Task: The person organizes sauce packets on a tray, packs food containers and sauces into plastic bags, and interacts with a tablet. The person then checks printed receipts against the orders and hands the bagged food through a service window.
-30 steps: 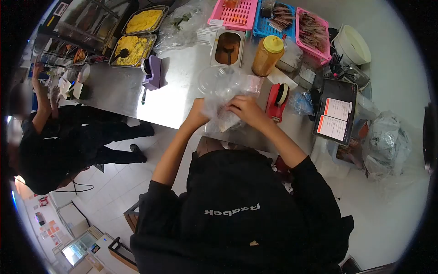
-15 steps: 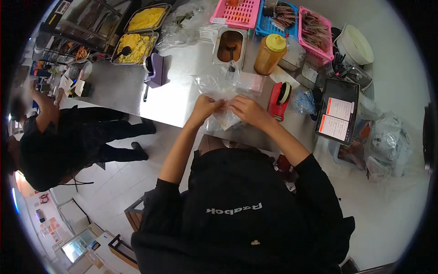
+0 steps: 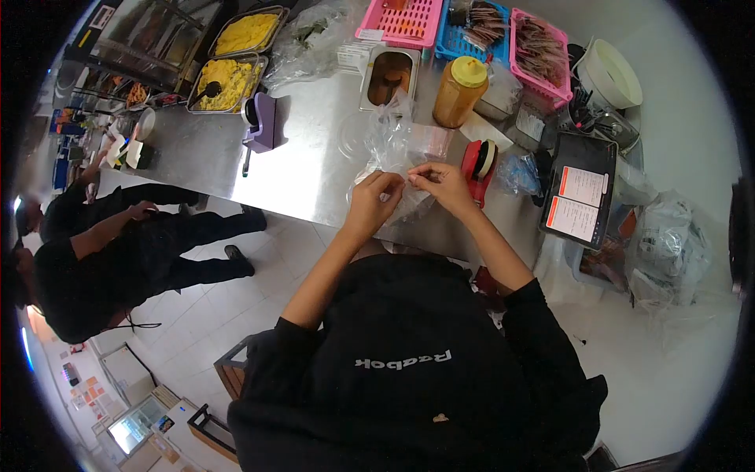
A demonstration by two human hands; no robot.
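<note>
A clear plastic bag [image 3: 390, 141] stands on the steel counter [image 3: 311, 149] at the front edge, its crumpled top pointing up towards the metal container [image 3: 388, 79]. My left hand [image 3: 376, 200] is pinched on the near side of the bag. Close beside it, my right hand [image 3: 440, 187] pinches the bag too, fingertips almost touching those of the left. What the bag holds is mostly hidden by my hands. A red tape dispenser [image 3: 478, 169] stands just right of my right hand, and a yellow-capped bottle [image 3: 462, 93] is behind it.
A purple tape dispenser [image 3: 260, 122] stands to the left, below trays of yellow food [image 3: 230, 82]. Pink [image 3: 543, 59] and blue baskets [image 3: 473, 31] line the back. A tablet [image 3: 580, 189] lies at right. Two people in black [image 3: 102, 259] stand at far left.
Both hands have shifted their pinch on the bag, and its top now stands gathered upright. At far left, a second person has come into clearer view behind the first.
</note>
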